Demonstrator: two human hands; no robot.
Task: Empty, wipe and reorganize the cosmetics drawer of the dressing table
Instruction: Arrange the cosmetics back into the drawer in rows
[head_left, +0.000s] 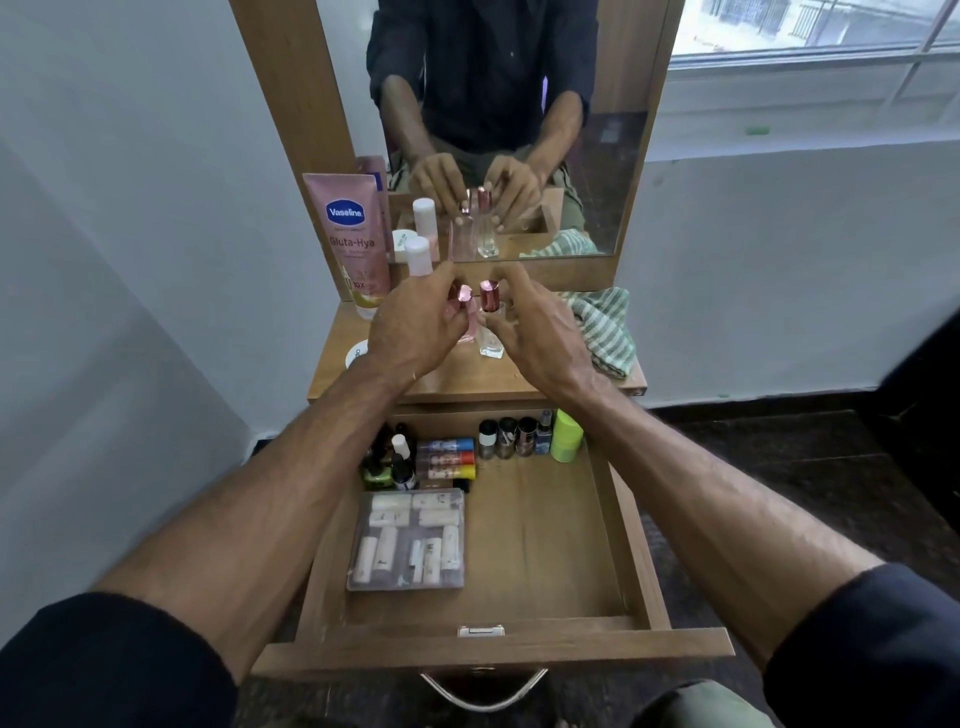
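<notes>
Nearest the lens, in the single head view, we see two dark sleeves (104, 670) and bare forearms reaching forward over the open drawer (545, 545), whose front carries a curved metal handle (484, 693). Inside the drawer we note a clear flat case of pale tubes (407, 540) at front left, a cluster of small dropper bottles (392, 462) behind it, three lip-balm sticks (445, 457) lying side by side, and along the back wall a row of nail-polish bottles (511, 437) beside a lime-green container (566, 435). Above, on the dressing table top (467, 379), our left hand (415, 327) curls its fingers round a pink perfume bottle (470, 317) with a rose-gold cap, hiding most of its body. Our right hand (540, 327) has its fingers curled beside a clear perfume bottle (491, 332) with a dark red cap, which stands upright on the top; we cannot tell whether those fingers actually grasp it. The two bottles stand just beside each other. Left of the hands a Vaseline tube (350, 239) leans upright, with a white-capped bottle (418, 257) near it and a white jar lid (357, 353) partly hidden by the left wrist. A green-and-white striped cloth (605, 325) lies crumpled at the right. The mirror (519, 130) behind repeats the hands and bottles, and a window (815, 31) shows at upper right.
</notes>
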